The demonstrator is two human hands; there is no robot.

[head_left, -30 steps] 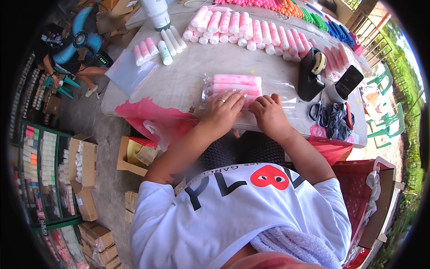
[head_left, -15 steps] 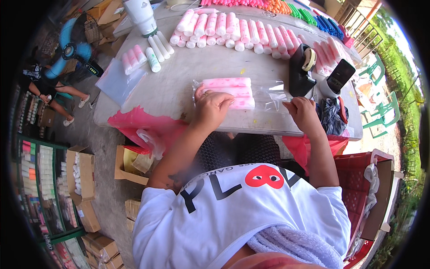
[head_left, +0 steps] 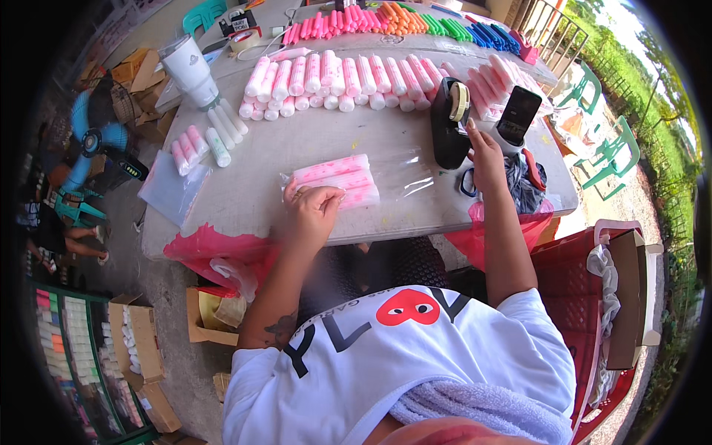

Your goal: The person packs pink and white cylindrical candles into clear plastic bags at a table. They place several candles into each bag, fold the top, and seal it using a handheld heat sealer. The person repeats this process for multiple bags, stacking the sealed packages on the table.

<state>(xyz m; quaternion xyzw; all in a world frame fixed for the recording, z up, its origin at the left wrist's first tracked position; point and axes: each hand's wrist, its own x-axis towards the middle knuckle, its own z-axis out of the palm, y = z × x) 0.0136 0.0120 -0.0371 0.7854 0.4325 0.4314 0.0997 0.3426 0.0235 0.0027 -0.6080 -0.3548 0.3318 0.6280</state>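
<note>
At the table (head_left: 259,185) are two hands (head_left: 308,211) (head_left: 486,158), one tumbler (head_left: 187,73) and one phone (head_left: 521,117).

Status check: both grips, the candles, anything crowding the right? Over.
Left grip on pink-and-white candles. Right grip at black tape dispenser, contact unclear. Candles lie flat, clear plastic reaching right. Phone, dark bag close by.

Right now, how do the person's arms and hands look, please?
The left arm has a short white sleeve and, just below it, a dark tattoo. The right arm has a matching sleeve. The left hand and right hand wear no gloves.
</note>
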